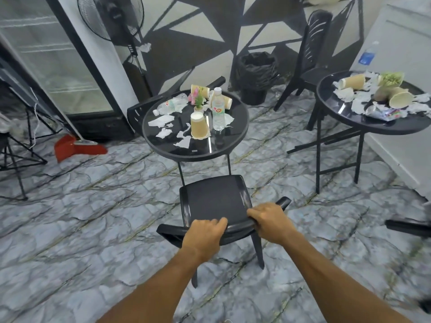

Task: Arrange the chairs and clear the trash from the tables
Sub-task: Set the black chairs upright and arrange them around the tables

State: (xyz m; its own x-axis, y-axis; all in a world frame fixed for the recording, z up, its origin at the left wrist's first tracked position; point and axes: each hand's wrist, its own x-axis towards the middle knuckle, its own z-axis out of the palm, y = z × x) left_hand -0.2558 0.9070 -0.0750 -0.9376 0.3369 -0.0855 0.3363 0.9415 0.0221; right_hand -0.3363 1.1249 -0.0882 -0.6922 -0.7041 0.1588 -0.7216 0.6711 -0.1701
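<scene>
A black plastic chair [214, 201] stands in front of me, its seat facing a round black table [198, 150]. My left hand [205, 236] and my right hand [268, 222] both grip the top of its backrest. On the table lie paper cups [199, 125], an upright water bottle [218, 110], a fallen bottle [172, 103], torn tissue scraps [163, 121] and a small flower pot [197, 101]. A second round table [373, 127] at the right holds cups [400, 99] and crumpled paper. Another black chair [312, 57] stands behind it.
A bin lined with a black bag [256, 75] stands by the patterned wall. A standing fan [116, 22] and a glass-door fridge [53, 64] are at the left, with a red broom [77, 149] on the floor. A fallen chair [144, 106] lies behind the near table.
</scene>
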